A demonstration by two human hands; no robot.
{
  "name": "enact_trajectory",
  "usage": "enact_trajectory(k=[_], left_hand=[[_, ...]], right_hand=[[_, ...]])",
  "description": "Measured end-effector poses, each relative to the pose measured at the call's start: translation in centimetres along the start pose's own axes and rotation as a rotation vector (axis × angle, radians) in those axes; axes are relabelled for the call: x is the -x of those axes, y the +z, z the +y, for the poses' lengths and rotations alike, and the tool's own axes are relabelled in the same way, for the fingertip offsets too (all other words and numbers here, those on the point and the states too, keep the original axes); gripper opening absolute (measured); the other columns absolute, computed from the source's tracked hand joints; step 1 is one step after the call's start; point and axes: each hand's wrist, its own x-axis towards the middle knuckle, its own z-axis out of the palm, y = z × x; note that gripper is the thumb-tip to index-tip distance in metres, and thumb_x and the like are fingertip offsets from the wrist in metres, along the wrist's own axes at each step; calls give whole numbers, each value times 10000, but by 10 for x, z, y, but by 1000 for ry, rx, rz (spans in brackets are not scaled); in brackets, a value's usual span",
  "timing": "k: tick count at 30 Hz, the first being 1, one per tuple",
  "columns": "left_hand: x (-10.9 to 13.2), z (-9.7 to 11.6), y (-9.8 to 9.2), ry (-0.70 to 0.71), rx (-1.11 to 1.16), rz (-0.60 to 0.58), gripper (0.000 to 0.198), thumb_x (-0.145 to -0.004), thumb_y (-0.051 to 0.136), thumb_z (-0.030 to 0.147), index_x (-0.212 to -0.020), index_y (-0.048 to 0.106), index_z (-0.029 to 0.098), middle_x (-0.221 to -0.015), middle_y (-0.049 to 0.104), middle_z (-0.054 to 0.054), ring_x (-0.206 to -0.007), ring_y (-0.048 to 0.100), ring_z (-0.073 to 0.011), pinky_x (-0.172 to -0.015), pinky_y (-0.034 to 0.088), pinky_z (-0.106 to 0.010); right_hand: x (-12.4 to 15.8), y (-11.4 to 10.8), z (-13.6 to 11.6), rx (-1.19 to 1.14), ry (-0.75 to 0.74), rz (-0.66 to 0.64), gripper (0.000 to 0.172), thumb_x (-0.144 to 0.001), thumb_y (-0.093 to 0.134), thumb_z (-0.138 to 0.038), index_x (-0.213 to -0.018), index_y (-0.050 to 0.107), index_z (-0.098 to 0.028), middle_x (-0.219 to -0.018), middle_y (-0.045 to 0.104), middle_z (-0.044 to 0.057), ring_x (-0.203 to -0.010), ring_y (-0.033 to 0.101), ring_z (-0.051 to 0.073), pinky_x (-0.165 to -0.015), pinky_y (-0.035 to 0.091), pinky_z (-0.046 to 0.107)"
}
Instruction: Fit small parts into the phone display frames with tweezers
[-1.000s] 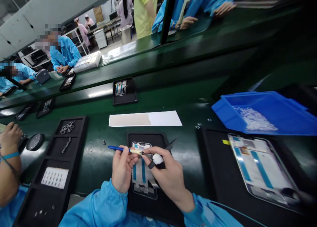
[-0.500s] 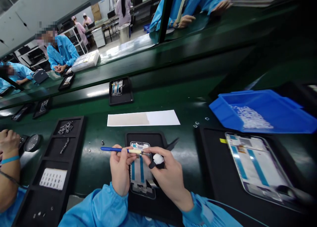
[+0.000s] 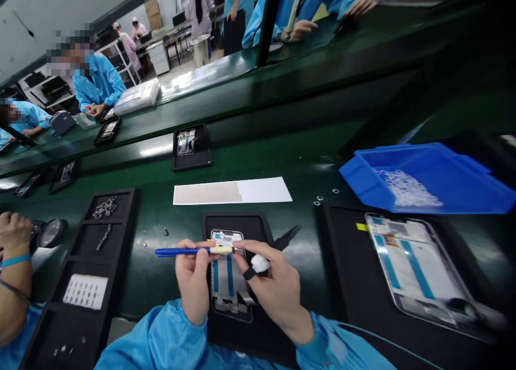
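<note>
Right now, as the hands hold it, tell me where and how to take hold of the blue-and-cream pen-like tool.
Pinch the blue-and-cream pen-like tool by its blue end, probably best coming from the person's left. That slim, straight end juts out nearly level past the left hand, while the right hand crowds the cream end.

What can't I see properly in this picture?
All in the head view:
- Tip of the blue-and-cream tool: hard to make out, by the right hand's fingers.
- Part of the flat frame: hidden behind both hands and the tool.
- Tiny dark pieces: too small to tell their shapes.
- Someone's arm: cut off by the left edge.
</note>
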Motion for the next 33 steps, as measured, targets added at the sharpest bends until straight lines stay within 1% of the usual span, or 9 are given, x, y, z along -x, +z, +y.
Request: enact_trajectory(k=[4,7,11,14,16,21,28,30,33], left_hand=[[1,-2,-3,46,-12,-18,428,-762,787,440,-926,458,220,-860,750,-13,-784,738,-163,-743,593,-270],[0,0,-3,27,-11,-16,441,-754,792,447,-926,456,220,-854,749,-13,-767,738,-163,-736,594,-272],[-2,6,0,-72,14,6,520,-689,830,479,-938,455,217,-836,746,-9,-717,733,-156,-698,595,-259],[-3,9,3,-179,40,22,589,-632,858,495,-958,457,211,-835,747,-15,-689,726,-144,-672,592,-241],[-2,8,5,-205,60,37,600,-625,862,490,-970,458,210,-847,748,-20,-680,721,-134,-670,590,-234],[0,3,8,-116,57,86,559,-659,841,489,-954,452,216,-847,749,-16,-684,724,-133,-675,593,-236],[-1,-5,7,129,-50,75,464,-739,794,472,-910,439,227,-849,745,-3,-748,735,-155,-726,596,-276],[-5,-2,7,133,-64,91,457,-745,788,471,-915,440,229,-866,743,-9,-745,730,-154,-719,588,-275],[-14,7,6,76,-55,75,454,-745,775,482,-945,452,233,-831,724,-4,-737,714,-160,-721,571,-288]], right_hand=[[-1,-1,-1,-16,-15,-12,201,-911,634,-175,-1087,580,-255,-972,743,17,-877,732,214,-772,623,338],[-2,-2,-3,-7,-40,-27,208,-926,625,-181,-1113,574,-257,-993,743,21,-891,732,217,-778,624,344],[-3,-3,-2,6,-62,-60,164,-949,617,-213,-1104,575,-249,-955,744,17,-862,733,203,-741,621,310],[-3,-2,-2,43,-44,-68,116,-958,613,-265,-1066,581,-238,-914,738,16,-811,732,196,-725,617,301],[-3,-2,-3,62,-27,-59,108,-960,609,-288,-1050,584,-234,-896,734,18,-788,730,196,-714,614,300],[-5,-2,-7,84,15,-26,102,-954,604,-302,-1029,591,-234,-873,730,14,-746,724,190,-670,607,285],[-5,-1,-6,75,75,-6,114,-942,611,-289,-1040,581,-238,-865,716,7,-751,716,183,-686,602,275],[-4,-2,-5,80,88,-4,120,-941,613,-288,-1044,577,-238,-860,715,5,-753,715,184,-693,602,278],[-4,-3,-4,106,80,0,132,-948,611,-300,-1057,571,-237,-851,715,3,-754,717,189,-694,602,285]])
